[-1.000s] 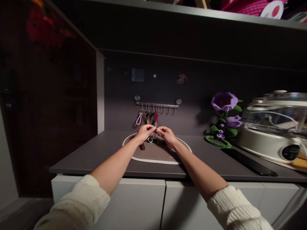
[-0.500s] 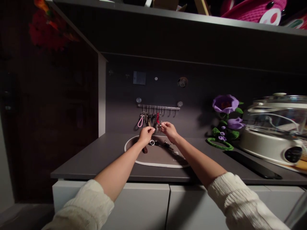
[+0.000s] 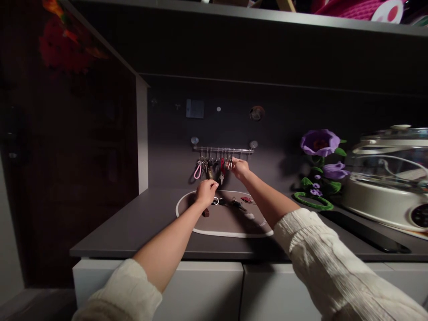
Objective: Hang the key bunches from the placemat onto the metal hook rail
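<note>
At the clear hook rail (image 3: 223,150) on the wall, my right hand (image 3: 240,168) pinches a small bunch of keys (image 3: 230,164) close below a hook. Left of it hang a red strap (image 3: 222,165) with a key (image 3: 221,179), several other keys (image 3: 205,165) and a pink loop (image 3: 198,170). My left hand (image 3: 206,193) is lower, over the back of the brown mat (image 3: 227,225), fingers pressed together; whatever they may hold cannot be made out. Near it on the mat lie a key ring (image 3: 215,201), a dark brown fob (image 3: 206,213), dark keys (image 3: 238,204) and a small red item (image 3: 246,199).
Purple artificial flowers (image 3: 320,143) with a green ring base (image 3: 312,203) stand right of the mat. A black phone-like slab (image 3: 366,232) and a cream steamer-like appliance (image 3: 384,196) are further right. A shelf (image 3: 254,20) overhangs the counter (image 3: 133,223).
My right hand has risen from beside the hanging red strap to the hooks right of it, carrying the keys. My left hand has dropped slightly away from the strap.
</note>
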`<state>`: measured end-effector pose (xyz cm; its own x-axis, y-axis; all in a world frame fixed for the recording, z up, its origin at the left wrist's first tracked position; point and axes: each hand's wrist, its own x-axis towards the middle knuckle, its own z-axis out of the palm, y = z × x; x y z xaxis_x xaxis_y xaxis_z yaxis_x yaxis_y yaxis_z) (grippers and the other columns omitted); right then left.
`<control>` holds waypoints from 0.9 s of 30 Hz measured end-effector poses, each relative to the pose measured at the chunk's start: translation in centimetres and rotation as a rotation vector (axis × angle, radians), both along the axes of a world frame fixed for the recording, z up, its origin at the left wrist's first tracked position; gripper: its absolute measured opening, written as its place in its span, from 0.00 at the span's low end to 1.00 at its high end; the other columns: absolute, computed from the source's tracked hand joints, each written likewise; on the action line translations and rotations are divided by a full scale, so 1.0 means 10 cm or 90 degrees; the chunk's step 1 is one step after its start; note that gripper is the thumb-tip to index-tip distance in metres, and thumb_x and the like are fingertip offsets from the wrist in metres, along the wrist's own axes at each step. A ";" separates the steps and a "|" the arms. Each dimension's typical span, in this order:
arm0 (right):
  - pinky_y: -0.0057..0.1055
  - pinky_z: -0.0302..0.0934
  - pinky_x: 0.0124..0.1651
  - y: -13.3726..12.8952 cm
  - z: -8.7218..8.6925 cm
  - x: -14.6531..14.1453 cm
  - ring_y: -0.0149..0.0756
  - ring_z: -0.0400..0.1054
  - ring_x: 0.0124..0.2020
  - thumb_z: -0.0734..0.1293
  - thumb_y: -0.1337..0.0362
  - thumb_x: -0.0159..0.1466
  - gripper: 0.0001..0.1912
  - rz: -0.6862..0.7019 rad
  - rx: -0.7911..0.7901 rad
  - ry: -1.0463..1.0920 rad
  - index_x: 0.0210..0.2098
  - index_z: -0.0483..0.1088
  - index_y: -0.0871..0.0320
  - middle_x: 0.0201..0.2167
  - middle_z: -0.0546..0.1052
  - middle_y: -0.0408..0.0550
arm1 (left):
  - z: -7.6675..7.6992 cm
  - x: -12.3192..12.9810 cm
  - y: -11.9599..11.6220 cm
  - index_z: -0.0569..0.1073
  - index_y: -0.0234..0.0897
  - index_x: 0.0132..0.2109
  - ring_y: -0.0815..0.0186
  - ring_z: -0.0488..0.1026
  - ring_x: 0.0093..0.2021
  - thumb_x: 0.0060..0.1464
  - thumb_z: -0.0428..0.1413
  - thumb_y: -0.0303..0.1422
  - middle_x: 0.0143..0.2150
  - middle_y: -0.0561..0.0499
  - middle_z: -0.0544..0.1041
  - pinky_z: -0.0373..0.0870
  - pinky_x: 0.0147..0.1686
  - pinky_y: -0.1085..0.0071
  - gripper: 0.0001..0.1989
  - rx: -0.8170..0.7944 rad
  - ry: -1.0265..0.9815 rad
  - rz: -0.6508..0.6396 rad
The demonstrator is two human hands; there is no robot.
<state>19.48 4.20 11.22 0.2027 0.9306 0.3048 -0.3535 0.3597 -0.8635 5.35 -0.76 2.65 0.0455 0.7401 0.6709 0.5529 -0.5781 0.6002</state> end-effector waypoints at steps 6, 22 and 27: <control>0.24 0.63 0.23 0.16 0.02 -0.01 0.26 0.63 0.15 0.60 0.73 0.59 0.08 -0.014 -0.003 0.051 0.24 0.61 0.62 0.12 0.65 0.40 | 0.00 0.00 -0.02 0.75 0.34 0.33 0.67 0.69 0.36 0.50 0.50 0.29 0.35 0.47 0.76 0.62 0.39 0.71 0.09 0.013 0.028 0.027; 0.21 0.61 0.19 0.16 0.00 -0.02 0.25 0.62 0.13 0.59 0.75 0.59 0.10 -0.051 -0.064 0.054 0.22 0.62 0.62 0.11 0.65 0.40 | -0.01 -0.03 -0.01 0.75 0.34 0.33 0.67 0.70 0.35 0.51 0.50 0.30 0.35 0.47 0.76 0.63 0.38 0.71 0.09 0.022 0.048 0.050; 0.22 0.63 0.21 0.16 -0.05 0.00 0.25 0.61 0.13 0.59 0.74 0.60 0.09 -0.050 -0.062 0.051 0.23 0.62 0.62 0.11 0.65 0.40 | 0.01 -0.05 -0.02 0.75 0.34 0.33 0.67 0.70 0.36 0.51 0.50 0.30 0.35 0.47 0.76 0.63 0.39 0.72 0.09 0.010 0.031 0.058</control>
<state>19.47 5.82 10.67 0.2965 0.9353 0.1933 -0.3964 0.3046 -0.8660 4.84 -0.91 2.72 0.0110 0.7316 0.6817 0.6323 -0.5332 0.5620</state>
